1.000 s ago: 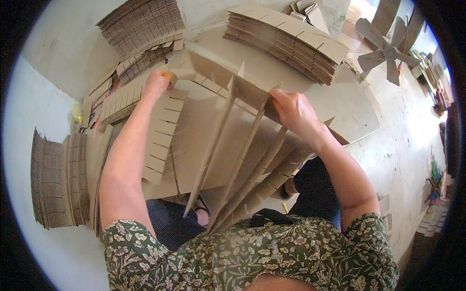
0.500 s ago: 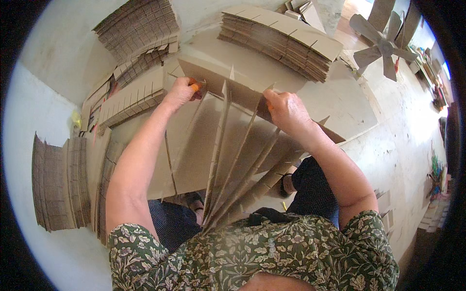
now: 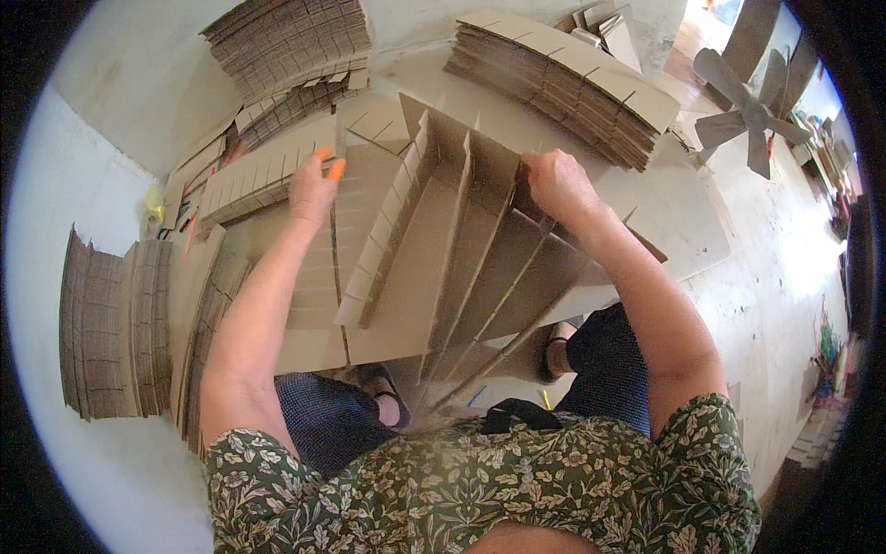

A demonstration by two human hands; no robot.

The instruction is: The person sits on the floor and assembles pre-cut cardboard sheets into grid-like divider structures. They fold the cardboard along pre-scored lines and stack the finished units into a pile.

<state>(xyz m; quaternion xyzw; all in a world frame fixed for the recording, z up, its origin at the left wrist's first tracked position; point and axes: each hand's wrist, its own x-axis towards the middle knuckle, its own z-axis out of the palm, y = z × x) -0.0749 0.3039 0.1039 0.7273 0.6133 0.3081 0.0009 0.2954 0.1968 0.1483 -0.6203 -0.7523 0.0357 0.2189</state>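
Slotted cardboard strips fan out toward me from a long cardboard crosspiece (image 3: pixel 517 164), forming a partially interlocked divider on the work surface. My right hand (image 3: pixel 558 187) is closed on the divider near the crosspiece's right part; its fingertips are mostly hidden behind the hand. The leftmost upright strip (image 3: pixel 386 231) of the divider shows a row of slits. My left hand (image 3: pixel 314 189), with orange covers on two fingertips, is apart from the divider. Its fingers are spread over a low stack of slotted strips (image 3: pixel 254 180), and I see nothing held in them.
A tall stack of slotted cardboard (image 3: pixel 563 83) lies at the back right, another stack (image 3: pixel 291 46) at the back left. More cardboard pieces (image 3: pixel 115 323) stand along the left wall. A grey fan (image 3: pixel 755 115) is at the far right. My feet are below the surface's near edge.
My left hand has let go of the divider's left end and moved left to the low stack. The fanned strips have spread and shifted; my right hand stays at the crosspiece.
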